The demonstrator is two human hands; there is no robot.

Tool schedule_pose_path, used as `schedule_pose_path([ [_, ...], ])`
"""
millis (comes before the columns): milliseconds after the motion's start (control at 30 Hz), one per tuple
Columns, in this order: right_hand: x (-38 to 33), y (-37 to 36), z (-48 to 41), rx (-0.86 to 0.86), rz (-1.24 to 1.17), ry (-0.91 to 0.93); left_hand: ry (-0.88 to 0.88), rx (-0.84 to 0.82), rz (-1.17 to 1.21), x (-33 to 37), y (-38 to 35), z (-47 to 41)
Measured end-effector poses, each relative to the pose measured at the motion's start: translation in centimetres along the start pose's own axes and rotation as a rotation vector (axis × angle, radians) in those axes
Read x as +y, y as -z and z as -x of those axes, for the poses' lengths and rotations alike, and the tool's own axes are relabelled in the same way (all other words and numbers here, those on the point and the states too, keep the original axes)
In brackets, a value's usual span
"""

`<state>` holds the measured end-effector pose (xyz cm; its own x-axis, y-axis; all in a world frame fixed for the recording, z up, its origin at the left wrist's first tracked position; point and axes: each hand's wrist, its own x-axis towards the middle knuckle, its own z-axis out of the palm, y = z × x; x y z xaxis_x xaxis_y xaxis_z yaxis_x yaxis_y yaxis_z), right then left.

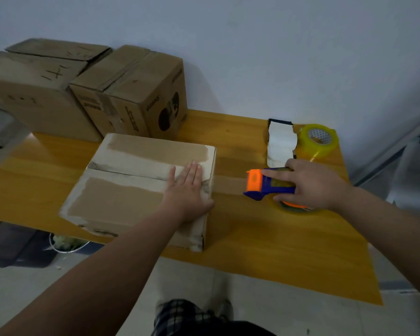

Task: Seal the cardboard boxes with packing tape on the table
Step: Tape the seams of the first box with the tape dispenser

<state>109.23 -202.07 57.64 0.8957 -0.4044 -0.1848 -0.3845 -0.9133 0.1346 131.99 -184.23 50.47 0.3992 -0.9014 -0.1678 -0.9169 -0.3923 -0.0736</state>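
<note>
- Hands split the work: left hand [189, 187] lies flat, fingers straight and together, on the right end of the cardboard box [131, 183], over its centre seam. Judged to pin the flaps down and stop the box sliding.
- Tool grip: right hand [313, 183] is clamped round the tape dispenser [264, 184], forefinger laid along its top. Dispenser sits low over the bench [277, 251], just right of the box, orange nose aimed at the seam end.
- Faint band between box edge and dispenser nose may be tape drawn out; too dim to be sure.
- Box sits mid-bench, toward the left, low and wide. Flaps closed, meeting in a dark seam that runs left to right. Top is scuffed: brown patches framed by paler margins. Near corner looks crushed.
- Far right: spare tape roll [320, 141], yellowish-clear, touching a white paper roll [280, 141].
- Far left: two taller boxes [136, 93] by the wall, flaps not lying flat.
</note>
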Motion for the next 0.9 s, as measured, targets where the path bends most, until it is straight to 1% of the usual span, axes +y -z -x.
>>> schedule_pose_path([
  [167,-1.1,-0.5,-1.2,0.01,0.084,0.051,0.084,0.048,0.025,1.9,0.4,-0.3],
  [300,-1.9,-0.8,-1.9,-0.015,0.096,0.036,0.122,0.06,0.09,2.1,-0.2,-0.2],
  [400,-3.4,-0.5,-2.6,-0.07,0.071,0.027,0.131,0.081,0.115,2.1,-0.6,-0.3],
  [500,-5.6,0.3,-3.9,-0.167,0.08,0.008,0.136,0.098,0.117,2.1,-0.8,-0.3],
  [700,-9.2,1.9,-7.6,-0.373,0.055,-0.115,0.125,0.107,0.109,2.5,-0.8,-0.5],
  [800,-10.3,2.2,-8.5,-0.417,0.059,-0.155,0.134,0.112,0.098,2.6,-0.9,-0.4],
  [900,-10.5,2.1,-9.1,-0.417,0.014,-0.164,0.139,0.101,0.084,2.7,-0.9,-0.5],
])
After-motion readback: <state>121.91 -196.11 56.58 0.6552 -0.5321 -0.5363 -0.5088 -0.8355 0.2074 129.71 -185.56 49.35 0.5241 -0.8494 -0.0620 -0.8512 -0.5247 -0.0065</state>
